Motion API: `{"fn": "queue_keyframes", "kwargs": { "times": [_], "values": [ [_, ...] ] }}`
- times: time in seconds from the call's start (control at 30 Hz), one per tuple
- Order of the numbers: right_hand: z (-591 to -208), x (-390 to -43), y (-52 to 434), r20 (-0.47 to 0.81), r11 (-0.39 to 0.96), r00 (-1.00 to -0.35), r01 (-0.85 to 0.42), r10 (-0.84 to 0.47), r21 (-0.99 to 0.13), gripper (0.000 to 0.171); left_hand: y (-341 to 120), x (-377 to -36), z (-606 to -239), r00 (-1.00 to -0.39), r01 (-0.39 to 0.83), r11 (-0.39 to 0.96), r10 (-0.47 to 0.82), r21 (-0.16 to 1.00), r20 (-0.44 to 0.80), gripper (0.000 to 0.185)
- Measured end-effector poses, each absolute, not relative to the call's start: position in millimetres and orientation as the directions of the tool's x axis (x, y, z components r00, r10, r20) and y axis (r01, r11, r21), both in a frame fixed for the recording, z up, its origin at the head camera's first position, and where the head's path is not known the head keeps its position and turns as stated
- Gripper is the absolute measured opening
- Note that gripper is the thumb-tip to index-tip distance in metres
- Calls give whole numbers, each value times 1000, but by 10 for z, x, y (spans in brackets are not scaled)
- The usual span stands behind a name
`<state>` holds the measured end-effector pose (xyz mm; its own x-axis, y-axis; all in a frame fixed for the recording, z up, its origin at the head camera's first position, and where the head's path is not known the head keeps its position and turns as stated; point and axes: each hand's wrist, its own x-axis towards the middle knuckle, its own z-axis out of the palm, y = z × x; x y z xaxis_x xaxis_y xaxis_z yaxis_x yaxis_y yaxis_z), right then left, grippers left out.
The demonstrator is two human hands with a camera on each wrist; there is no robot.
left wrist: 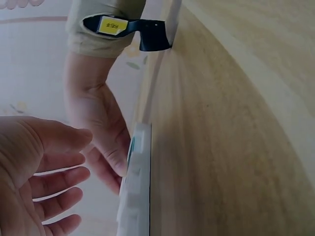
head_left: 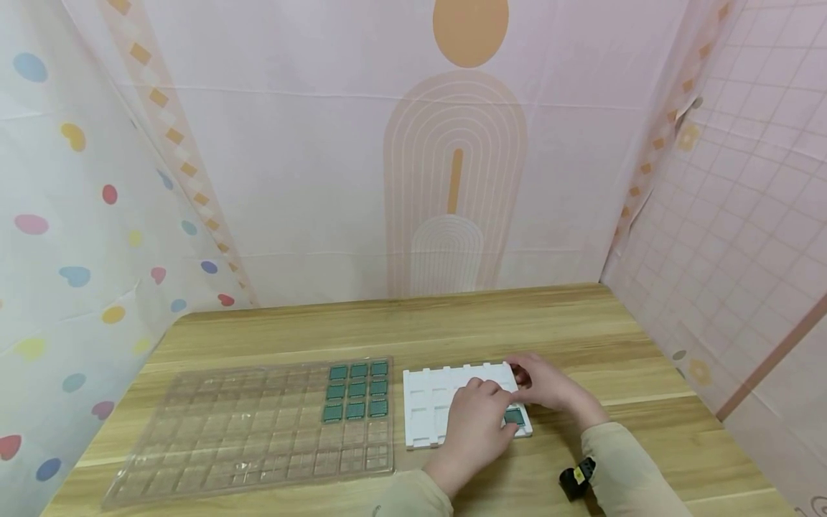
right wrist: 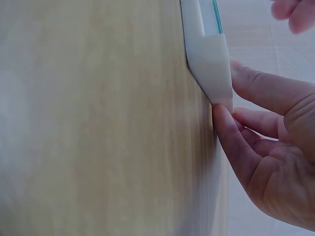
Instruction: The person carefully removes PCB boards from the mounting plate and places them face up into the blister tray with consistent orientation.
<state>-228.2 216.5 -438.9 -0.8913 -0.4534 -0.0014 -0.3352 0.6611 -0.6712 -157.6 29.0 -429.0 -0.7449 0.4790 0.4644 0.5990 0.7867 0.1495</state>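
A white slotted tray (head_left: 418,406) lies flat on the table, with a small green circuit board (head_left: 515,416) in its near right part. My right hand (head_left: 549,385) is at the tray's right end. In the right wrist view, the thumb of this right hand (right wrist: 275,157) presses on top of the tray's end while a finger meets its lower edge, pinching it. Over the tray's right half hovers my left hand (head_left: 477,420), hiding several slots. In the left wrist view, the left hand (left wrist: 29,172) has loosely extended fingers, holding nothing and apart from the tray.
To the left, a large clear plastic tray (head_left: 258,424) with many compartments holds several green circuit boards (head_left: 357,389) in its far right part. A black wrist device (head_left: 577,479) sits by the right sleeve. Patterned curtains stand behind and beside the wooden table (head_left: 517,316).
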Motion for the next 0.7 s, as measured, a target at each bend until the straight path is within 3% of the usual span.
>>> {"fn": "queue_keyframes", "kwargs": {
  "times": [0.7],
  "values": [
    [-4378,-2274,2152,-12,662,-898,-315,-440,-680,60,495,-1650,-4398,-818,529,844,478,91,320,33]
  ]
}}
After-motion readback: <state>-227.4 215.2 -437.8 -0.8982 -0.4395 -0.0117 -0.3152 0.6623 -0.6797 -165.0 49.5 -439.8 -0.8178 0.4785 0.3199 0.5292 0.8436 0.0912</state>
